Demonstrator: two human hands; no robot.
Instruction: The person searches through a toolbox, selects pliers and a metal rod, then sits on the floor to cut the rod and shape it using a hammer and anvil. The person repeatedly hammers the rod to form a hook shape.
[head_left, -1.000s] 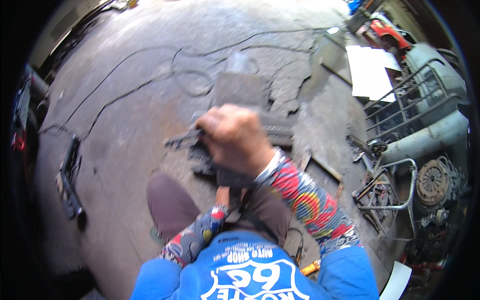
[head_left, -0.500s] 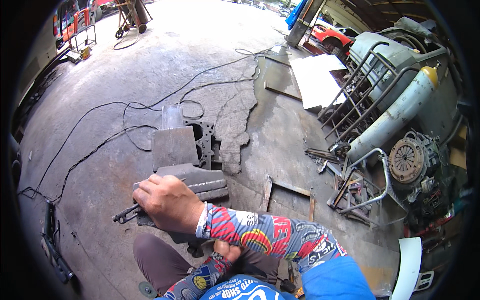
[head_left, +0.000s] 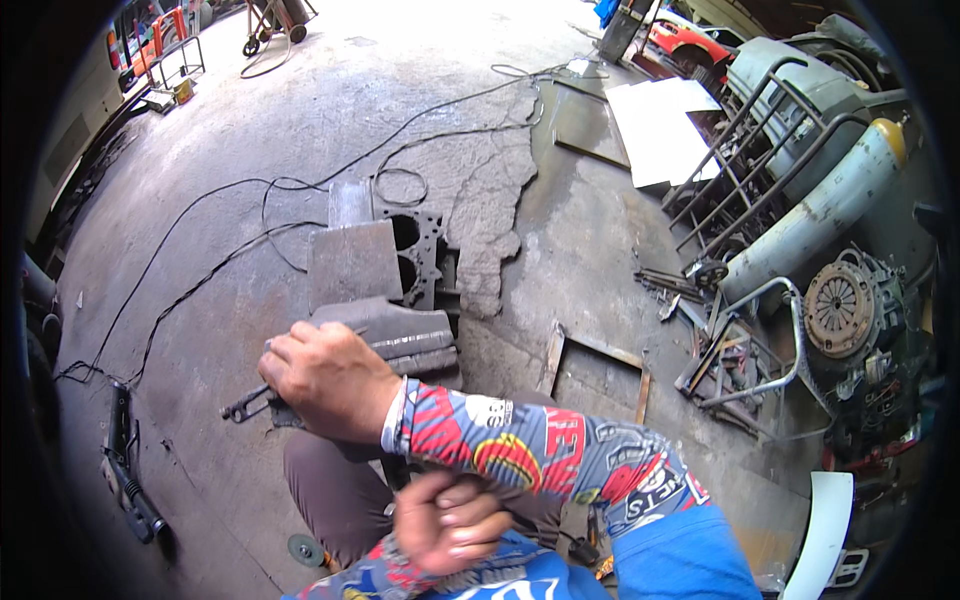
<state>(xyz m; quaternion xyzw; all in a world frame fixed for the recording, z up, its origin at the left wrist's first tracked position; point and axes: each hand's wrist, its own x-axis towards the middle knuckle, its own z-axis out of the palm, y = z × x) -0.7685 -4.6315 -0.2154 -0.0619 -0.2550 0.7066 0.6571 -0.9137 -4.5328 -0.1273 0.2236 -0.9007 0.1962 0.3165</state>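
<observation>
The right hand (head_left: 330, 380) lay fisted over a dark metal tool (head_left: 245, 405), its fingers wrapped round the near part while the slotted bar end stuck out to the left just above the concrete floor (head_left: 250, 130). Exactly what kind of tool it was could not be told, as the hand hid most of it. The hand and tool sat at the near edge of a curved grey metal part (head_left: 400, 335), which rested on the floor against a flat steel plate (head_left: 352, 262) and a perforated engine gasket (head_left: 418, 252) beyond it.

The left hand (head_left: 450, 520) was drawn in close to the body, fingers curled shut; whether it held anything could not be made out.

Judging from this, the work on the metal part looked underway rather than finished: the tool was in hand at the piece, and nothing showed it completed or set aside.

Further out, black cables (head_left: 300, 190) looped across the floor, an angle grinder (head_left: 125, 475) lay to the left, a rectangular metal frame (head_left: 598, 365) lay to the right, and a clutch disc (head_left: 840, 308) sat among scrap by a tubular rack (head_left: 750, 130).
</observation>
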